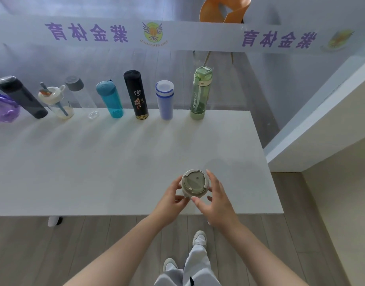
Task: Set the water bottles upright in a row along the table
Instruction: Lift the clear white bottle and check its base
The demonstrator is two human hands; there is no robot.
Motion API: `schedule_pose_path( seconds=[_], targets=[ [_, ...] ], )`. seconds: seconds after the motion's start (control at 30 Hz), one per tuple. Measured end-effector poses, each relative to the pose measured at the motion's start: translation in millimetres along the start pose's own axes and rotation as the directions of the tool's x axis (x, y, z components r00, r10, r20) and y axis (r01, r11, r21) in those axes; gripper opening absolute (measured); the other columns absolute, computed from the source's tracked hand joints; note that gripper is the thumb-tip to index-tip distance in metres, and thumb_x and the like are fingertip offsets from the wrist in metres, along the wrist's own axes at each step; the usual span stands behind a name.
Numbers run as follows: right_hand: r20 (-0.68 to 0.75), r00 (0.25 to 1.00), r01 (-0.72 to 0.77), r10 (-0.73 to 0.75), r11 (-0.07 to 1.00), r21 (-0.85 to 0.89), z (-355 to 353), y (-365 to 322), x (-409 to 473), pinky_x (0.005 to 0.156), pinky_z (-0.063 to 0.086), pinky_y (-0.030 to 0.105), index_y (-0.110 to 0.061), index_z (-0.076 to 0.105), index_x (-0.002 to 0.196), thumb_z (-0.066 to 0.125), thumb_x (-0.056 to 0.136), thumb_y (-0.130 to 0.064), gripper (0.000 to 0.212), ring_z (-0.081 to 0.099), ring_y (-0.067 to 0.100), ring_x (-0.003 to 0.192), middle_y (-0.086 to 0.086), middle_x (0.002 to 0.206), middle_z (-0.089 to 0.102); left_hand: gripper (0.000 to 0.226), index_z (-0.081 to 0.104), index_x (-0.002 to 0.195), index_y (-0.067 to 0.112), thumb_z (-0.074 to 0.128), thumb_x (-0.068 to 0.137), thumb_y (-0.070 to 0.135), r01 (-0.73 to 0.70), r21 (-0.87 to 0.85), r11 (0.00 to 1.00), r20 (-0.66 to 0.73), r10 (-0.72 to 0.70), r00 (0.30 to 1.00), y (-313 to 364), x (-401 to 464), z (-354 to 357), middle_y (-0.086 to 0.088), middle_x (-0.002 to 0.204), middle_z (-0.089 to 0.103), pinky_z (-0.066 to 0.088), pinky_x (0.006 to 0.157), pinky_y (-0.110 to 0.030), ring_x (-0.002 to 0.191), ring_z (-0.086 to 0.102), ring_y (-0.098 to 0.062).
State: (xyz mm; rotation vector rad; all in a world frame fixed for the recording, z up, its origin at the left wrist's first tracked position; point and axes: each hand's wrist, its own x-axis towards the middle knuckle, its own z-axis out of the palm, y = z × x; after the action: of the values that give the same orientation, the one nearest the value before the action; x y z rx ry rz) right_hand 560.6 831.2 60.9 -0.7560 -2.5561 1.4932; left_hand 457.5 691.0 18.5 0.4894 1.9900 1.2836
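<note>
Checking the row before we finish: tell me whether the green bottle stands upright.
Upright. The green bottle stands on its base at the table's far edge, lid on top.

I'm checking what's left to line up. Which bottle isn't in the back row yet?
The beige bottle, held between both hands near the table's front edge; the others stand along the far edge.

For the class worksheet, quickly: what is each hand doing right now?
Left hand: fingers closed on the beige cup, holding it.
Right hand: fingers curled around the same cup's other side.
</note>
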Motion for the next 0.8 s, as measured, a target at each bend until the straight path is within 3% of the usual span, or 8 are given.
schedule_pose_path(
  seconds=[0.1, 0.2, 0.3, 0.4, 0.67, 0.8],
  targets=[
    [-0.034, 0.996, 0.072, -0.077, 0.989, -0.129, 6, -3, 9, 0.102, 0.042, 0.027, -0.035, 0.018, 0.150, 0.074, 0.080, -0.039, 0.090, 0.037, 0.008, 0.134, -0.005, 0.152, 0.026, 0.054, 0.038, 0.136, 0.037, 0.062, 0.090, 0.020, 0.019, 0.057, 0.998, -0.014, -0.019, 1.000, 0, 11, 7, 0.001, 0.130, 0.049, 0.055, 0.089, -0.038, 0.094, 0.070, -0.008],
    [-0.092, 0.992, 0.073, -0.087, 0.986, -0.147, 5, 1, 17, 0.098, 0.038, 0.020, -0.029, 0.022, 0.150, 0.075, 0.080, -0.034, 0.087, 0.038, 0.012, 0.135, -0.001, 0.152, 0.028, 0.051, 0.037, 0.128, 0.045, 0.062, 0.090, 0.022, 0.018, 0.056, 0.998, -0.024, -0.017, 1.000, 1, 19, 16, 0.006, 0.129, 0.051, 0.055, 0.085, -0.031, 0.089, 0.070, -0.004],
    [-0.118, 0.988, 0.077, -0.097, 0.983, -0.165, -6, 7, 24, 0.099, 0.038, 0.021, -0.026, 0.023, 0.150, 0.073, 0.083, -0.031, 0.084, 0.037, 0.013, 0.136, 0.000, 0.152, 0.029, 0.051, 0.034, 0.118, 0.061, 0.063, 0.087, 0.032, 0.044, 0.035, 0.998, 0.003, -0.045, 0.999, 6, 31, 24, 0.018, 0.113, 0.065, 0.055, 0.087, -0.035, 0.087, 0.071, -0.007],
    [-0.110, 0.989, 0.082, -0.103, 0.980, -0.180, -23, 15, 35, 0.101, 0.035, 0.019, -0.026, 0.021, 0.151, 0.072, 0.084, -0.031, 0.084, 0.032, 0.012, 0.138, 0.001, 0.153, 0.026, 0.058, 0.027, 0.104, 0.075, 0.062, 0.089, 0.032, 0.022, 0.024, 0.999, 0.054, -0.024, 0.998, 17, 47, 33, 0.036, 0.122, 0.049, 0.054, 0.079, -0.029, 0.087, 0.070, 0.000],
    [-0.079, 0.991, 0.085, -0.104, 0.973, -0.216, -79, 38, 96, 0.103, 0.032, 0.019, -0.025, 0.017, 0.152, 0.068, 0.088, -0.031, 0.082, 0.029, 0.014, 0.141, 0.001, 0.156, 0.022, 0.048, 0.029, 0.116, 0.061, 0.059, 0.093, 0.032, -0.001, -0.023, 1.000, 0.082, 0.003, 0.997, 56, 116, 64, 0.023, 0.141, 0.044, 0.056, 0.082, -0.036, 0.090, 0.071, -0.002],
    [-0.060, 0.993, 0.085, -0.099, 0.973, -0.214, -108, 48, 141, 0.102, 0.029, 0.018, -0.027, 0.015, 0.152, 0.067, 0.089, -0.032, 0.083, 0.027, 0.014, 0.142, 0.000, 0.157, 0.019, 0.052, 0.028, 0.107, 0.070, 0.060, 0.093, 0.031, -0.015, -0.030, 0.999, 0.057, 0.017, 0.998, 80, 160, 76, 0.023, 0.139, 0.044, 0.052, 0.077, -0.024, 0.090, 0.070, 0.001]
  ],
)
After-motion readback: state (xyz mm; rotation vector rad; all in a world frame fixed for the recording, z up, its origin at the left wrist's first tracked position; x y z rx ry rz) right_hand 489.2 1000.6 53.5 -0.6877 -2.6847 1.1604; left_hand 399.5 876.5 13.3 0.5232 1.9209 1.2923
